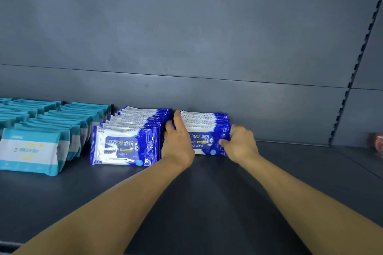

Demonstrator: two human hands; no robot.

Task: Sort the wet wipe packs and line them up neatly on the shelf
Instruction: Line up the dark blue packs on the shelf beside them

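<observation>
You have both hands on the right blue row (207,128), a short file of glossy, crinkled plastic packs standing on edge against the back panel (186,27) of the matte dark shelf (207,192). Your left hand (177,144) lies against the row's left end, fingers straight and reaching up along it; your right hand (240,143) curls round the right end, thumb on the front pack's face. Just left, with a narrow gap between, stands a longer blue row (126,145), then teal rows (41,130) of duller, softer-looking packs. Bare shelf runs from the right end to the slotted upright (350,80), and forward to the front edge.
</observation>
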